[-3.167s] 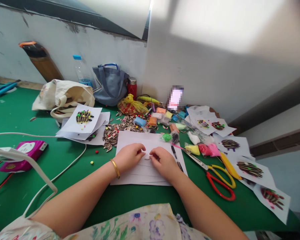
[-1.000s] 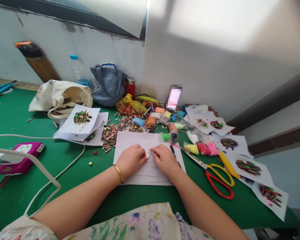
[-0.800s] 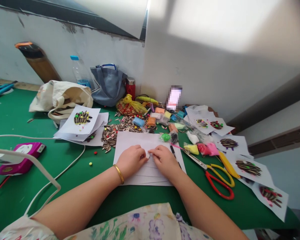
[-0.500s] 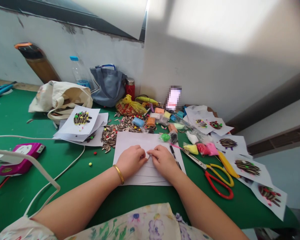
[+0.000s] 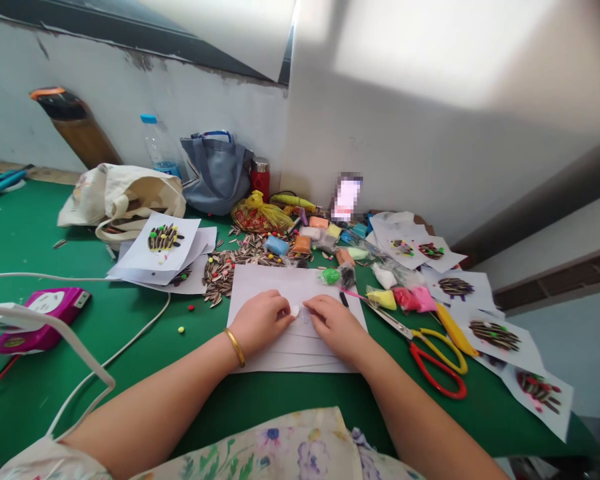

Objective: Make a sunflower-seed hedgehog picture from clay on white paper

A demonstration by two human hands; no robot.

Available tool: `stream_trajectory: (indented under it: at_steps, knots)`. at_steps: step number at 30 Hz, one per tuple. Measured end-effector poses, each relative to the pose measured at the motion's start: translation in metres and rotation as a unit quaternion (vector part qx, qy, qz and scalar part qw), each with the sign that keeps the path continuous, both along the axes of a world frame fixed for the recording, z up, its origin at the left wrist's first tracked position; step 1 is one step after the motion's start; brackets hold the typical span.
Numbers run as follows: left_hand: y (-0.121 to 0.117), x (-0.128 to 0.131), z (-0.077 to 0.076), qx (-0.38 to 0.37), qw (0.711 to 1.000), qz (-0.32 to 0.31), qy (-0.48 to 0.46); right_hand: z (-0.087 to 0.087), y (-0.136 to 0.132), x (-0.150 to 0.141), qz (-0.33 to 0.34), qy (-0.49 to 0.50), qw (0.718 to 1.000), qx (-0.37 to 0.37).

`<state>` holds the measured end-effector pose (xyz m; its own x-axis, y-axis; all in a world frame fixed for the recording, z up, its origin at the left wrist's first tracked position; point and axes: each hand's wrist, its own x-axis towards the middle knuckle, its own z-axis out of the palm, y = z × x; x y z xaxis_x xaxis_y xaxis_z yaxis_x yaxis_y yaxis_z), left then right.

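Observation:
Over a stack of white paper (image 5: 260, 357), my left hand (image 5: 261, 321) is curled with thumb and forefinger together. At their tips shows a small white piece (image 5: 295, 311), perhaps soft clay. Just to the right, my right hand (image 5: 336, 327) has its fingers bent and close together. Something thin and clear, like a strip of film (image 5: 305, 316), lies by those fingertips; its kind is too small to make out. A short gap separates the two hands. Beside my right hand, a black pen (image 5: 344, 300) rests on the paper.
Sunflower seeds (image 5: 225, 270) are heaped behind the paper, near bagged coloured clay (image 5: 303, 245). Scissors (image 5: 420, 340) and a yellow cutter (image 5: 455, 328) lie right. Seed pictures (image 5: 495, 333) line the right edge; more papers (image 5: 167, 243) sit left. A white cable (image 5: 145, 343) crosses the left.
My right hand has shifted slightly right, away from the left, covering more of the pen. The white piece and clear strip now show between the fingertips. My left hand stays nearly still.

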<state>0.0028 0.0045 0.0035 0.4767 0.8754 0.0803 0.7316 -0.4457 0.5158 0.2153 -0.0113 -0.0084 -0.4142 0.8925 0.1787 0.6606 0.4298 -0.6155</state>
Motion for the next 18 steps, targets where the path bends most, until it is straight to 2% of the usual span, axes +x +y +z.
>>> stream_trajectory:
  at_steps: [10, 18]
  knots:
    - [-0.0012, 0.0015, -0.001, 0.011, 1.0, 0.002, 0.025, -0.0064, -0.0062, -0.0046, -0.007, -0.01, 0.999, 0.049]
    - [-0.0015, 0.0019, -0.0008, 0.014, 1.0, -0.001, 0.026, -0.0044, -0.0072, -0.009, -0.013, -0.032, 0.997, 0.066]
